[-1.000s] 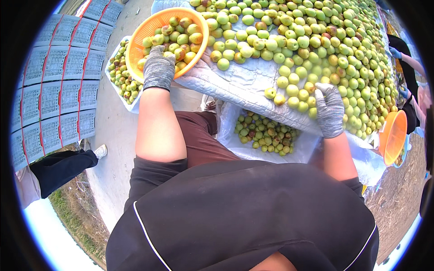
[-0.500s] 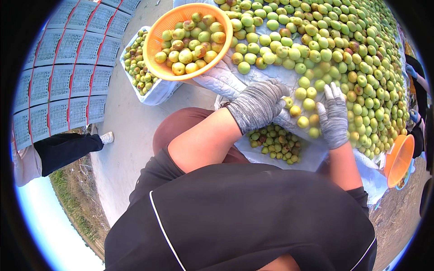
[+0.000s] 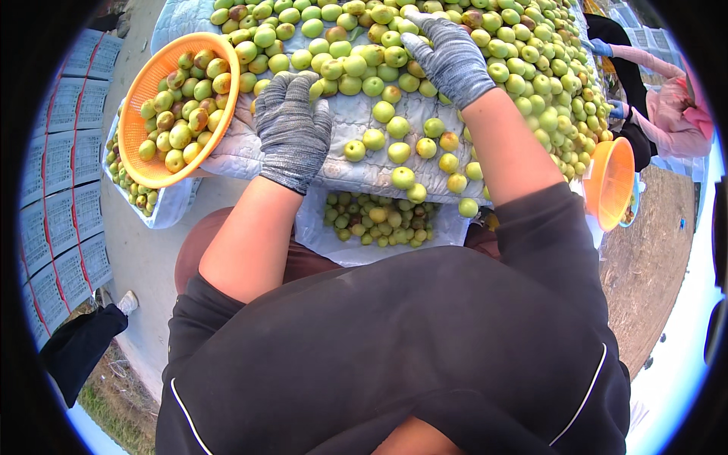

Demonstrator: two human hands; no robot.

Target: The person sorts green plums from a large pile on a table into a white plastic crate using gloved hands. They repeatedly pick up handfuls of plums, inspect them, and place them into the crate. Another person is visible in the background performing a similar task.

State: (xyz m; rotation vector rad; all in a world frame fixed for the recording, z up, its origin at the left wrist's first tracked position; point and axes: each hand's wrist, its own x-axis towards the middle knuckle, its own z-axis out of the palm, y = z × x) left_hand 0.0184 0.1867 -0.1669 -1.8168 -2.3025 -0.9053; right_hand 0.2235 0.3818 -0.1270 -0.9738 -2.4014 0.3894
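A wide heap of green jujubes (image 3: 523,49), some with brown patches, covers a pale quilted cloth (image 3: 345,163). My left hand (image 3: 292,136), in a grey knitted glove, is at the heap's near left edge. Its fingers are bent and slightly apart beside a few jujubes, with nothing visible in its grip. My right hand (image 3: 451,64), gloved alike, reaches farther in, fingers stretched over the jujubes. Several loose jujubes (image 3: 402,178) lie on the cloth between my forearms. Below the cloth's edge, a white-lined container (image 3: 315,235) holds more jujubes.
An orange basket (image 3: 133,144) of browner jujubes rests at the left, over a white-lined crate (image 3: 171,208). Stacked grey crates (image 3: 53,167) stand far left. At the right are another orange basket (image 3: 610,186) and a person in pink (image 3: 671,114); another person's dark-clothed leg (image 3: 83,349) shows lower left.
The view has shifted right. My left hand has moved from the loose jujubes to the heap's left edge. My right hand has reached farther over the heap. Loose jujubes lie more spread out.
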